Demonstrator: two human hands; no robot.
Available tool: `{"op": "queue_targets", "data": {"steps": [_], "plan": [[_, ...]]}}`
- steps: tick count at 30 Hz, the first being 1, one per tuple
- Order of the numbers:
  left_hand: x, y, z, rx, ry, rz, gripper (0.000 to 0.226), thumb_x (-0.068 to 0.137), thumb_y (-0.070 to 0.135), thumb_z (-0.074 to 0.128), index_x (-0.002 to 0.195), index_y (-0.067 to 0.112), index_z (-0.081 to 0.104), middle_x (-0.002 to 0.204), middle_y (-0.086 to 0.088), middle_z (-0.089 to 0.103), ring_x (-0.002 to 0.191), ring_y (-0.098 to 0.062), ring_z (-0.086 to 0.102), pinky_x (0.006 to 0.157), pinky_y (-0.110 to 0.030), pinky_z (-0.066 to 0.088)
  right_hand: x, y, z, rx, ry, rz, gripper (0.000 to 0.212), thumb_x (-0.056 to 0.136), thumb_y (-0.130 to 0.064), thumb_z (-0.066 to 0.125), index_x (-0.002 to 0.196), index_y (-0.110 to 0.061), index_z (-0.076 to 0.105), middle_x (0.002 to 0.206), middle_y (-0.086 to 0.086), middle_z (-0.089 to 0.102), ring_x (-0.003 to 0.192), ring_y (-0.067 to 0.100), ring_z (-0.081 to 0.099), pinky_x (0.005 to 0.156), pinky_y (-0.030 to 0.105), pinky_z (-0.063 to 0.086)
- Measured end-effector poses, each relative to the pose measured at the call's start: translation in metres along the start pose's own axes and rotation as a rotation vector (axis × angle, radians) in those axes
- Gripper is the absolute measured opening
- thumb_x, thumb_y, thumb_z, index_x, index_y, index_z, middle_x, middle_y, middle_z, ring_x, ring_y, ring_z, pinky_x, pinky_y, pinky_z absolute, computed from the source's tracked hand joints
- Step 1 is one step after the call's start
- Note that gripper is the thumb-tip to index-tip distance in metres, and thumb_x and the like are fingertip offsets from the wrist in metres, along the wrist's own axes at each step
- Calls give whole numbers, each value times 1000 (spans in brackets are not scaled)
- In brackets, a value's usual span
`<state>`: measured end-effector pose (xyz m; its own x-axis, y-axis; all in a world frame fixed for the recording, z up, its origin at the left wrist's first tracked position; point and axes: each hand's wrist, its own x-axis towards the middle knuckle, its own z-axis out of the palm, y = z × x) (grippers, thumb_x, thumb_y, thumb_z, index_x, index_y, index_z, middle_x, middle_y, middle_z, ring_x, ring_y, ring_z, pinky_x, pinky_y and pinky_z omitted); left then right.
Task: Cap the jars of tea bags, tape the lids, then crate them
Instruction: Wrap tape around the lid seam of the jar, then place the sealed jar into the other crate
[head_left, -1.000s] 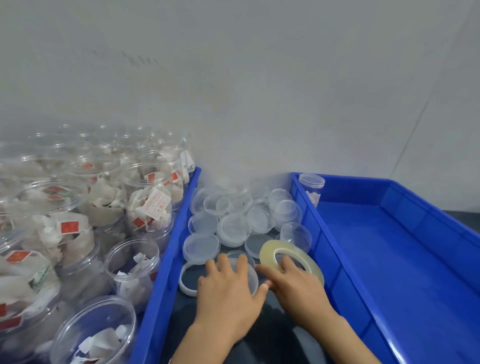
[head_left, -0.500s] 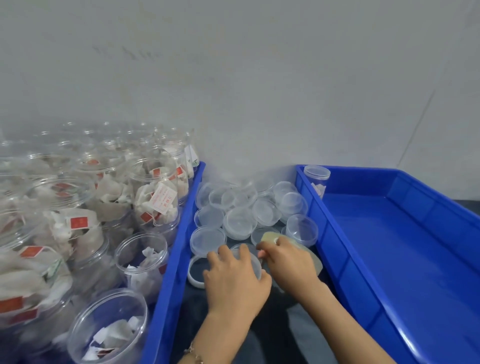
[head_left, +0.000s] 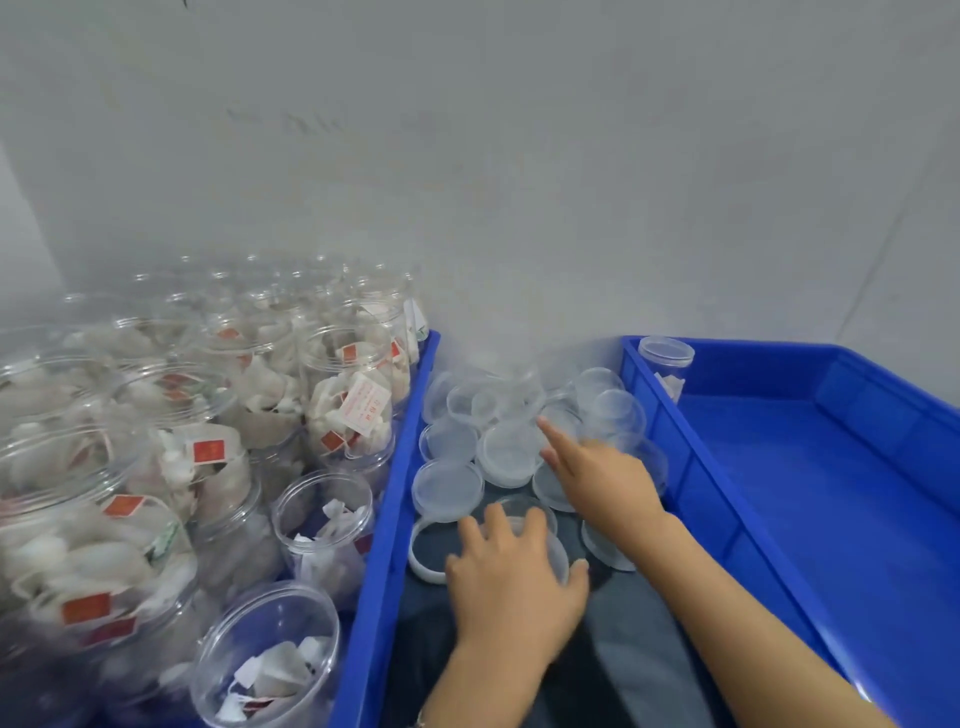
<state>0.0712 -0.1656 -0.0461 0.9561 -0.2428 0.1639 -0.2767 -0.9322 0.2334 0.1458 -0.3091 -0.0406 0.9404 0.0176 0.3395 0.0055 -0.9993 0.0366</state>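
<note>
Several loose clear lids (head_left: 506, 452) lie in the middle blue tray (head_left: 387, 545). My left hand (head_left: 511, 587) rests flat on one clear lid (head_left: 558, 553) near the tray's front, fingers spread over it and thumb at its right rim. My right hand (head_left: 605, 475) reaches further back among the lids, index finger stretched out and touching them, with nothing held. A pale ring edge (head_left: 602, 553), apparently the tape roll, lies flat under my right wrist. Many open jars of tea bags (head_left: 348, 405) stand at the left. One capped jar (head_left: 667, 364) stands in the far corner of the right blue crate (head_left: 857, 519).
A plain grey wall closes off the back. An open jar (head_left: 267, 660) with few tea bags sits at the near left, beside the tray's wall. Dark cloth (head_left: 623, 649) shows at the tray's near end under my forearms.
My right hand has let go of the tape roll, which now lies flat, and moved back over the lids with its index finger out. My left hand stays on its lid.
</note>
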Motion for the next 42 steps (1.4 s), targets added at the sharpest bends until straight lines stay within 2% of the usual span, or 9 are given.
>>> {"op": "queue_targets", "data": {"steps": [4,7,9,14,21,23,29,36,42], "plan": [[-1,-2,3,9,94,0,61,81,70,36,128,32,40,129,-4,41,118,-28,36,86,-40,41,-31,2,11,-171,11,-151,37,92,-33,48,125,-17,52,137,13,51,74,21,63,45,31,37],[-3,-4,3,-79,105,-46,84,78,81,23,145,32,21,148,-6,27,133,-26,26,103,-42,32,-55,6,29,49,-104,36,63,97,-50,29,148,-17,15,125,2,58,95,19,62,69,29,46],[-7,-6,0,-306,205,-29,87,77,78,24,148,29,16,154,-3,16,141,-23,15,112,-42,19,-65,9,40,191,-147,84,65,94,-55,35,145,-18,19,128,2,55,104,22,59,79,33,45],[-27,-23,23,-1081,564,-274,47,91,31,54,134,17,44,130,7,44,125,-14,42,102,-31,31,-79,18,53,315,-267,169,55,88,-53,50,129,-18,37,130,2,51,116,22,50,94,33,39],[-49,-37,51,-1190,392,-306,44,95,4,47,135,24,41,135,5,48,125,-12,44,103,-23,32,-107,-2,28,516,-239,73,71,80,-19,59,142,-28,25,143,-9,32,133,12,25,107,15,18],[-51,-31,48,-1135,338,-281,39,98,17,48,135,28,44,131,19,48,117,-1,43,93,-10,31,-121,-19,6,879,-317,0,81,69,-14,67,136,-40,29,137,-25,41,130,-4,33,100,4,23],[-30,18,-11,-1191,323,-52,62,83,57,38,141,35,38,144,13,44,132,-1,39,111,-38,34,-125,-24,-67,1313,-74,242,59,66,-12,81,113,-35,54,106,-20,68,102,-1,62,82,15,48],[58,95,-66,-1124,213,212,51,98,48,31,147,34,30,137,3,38,130,-12,37,111,-31,29,-78,50,-150,1068,204,388,38,69,-7,67,102,-26,65,94,-10,71,90,10,67,83,38,55],[123,143,-33,-1119,-143,274,45,103,22,32,148,17,29,137,-6,50,124,-20,46,82,-13,29,-33,117,-113,855,235,576,25,67,-15,64,89,-4,64,88,12,69,86,32,63,73,44,52]]}}
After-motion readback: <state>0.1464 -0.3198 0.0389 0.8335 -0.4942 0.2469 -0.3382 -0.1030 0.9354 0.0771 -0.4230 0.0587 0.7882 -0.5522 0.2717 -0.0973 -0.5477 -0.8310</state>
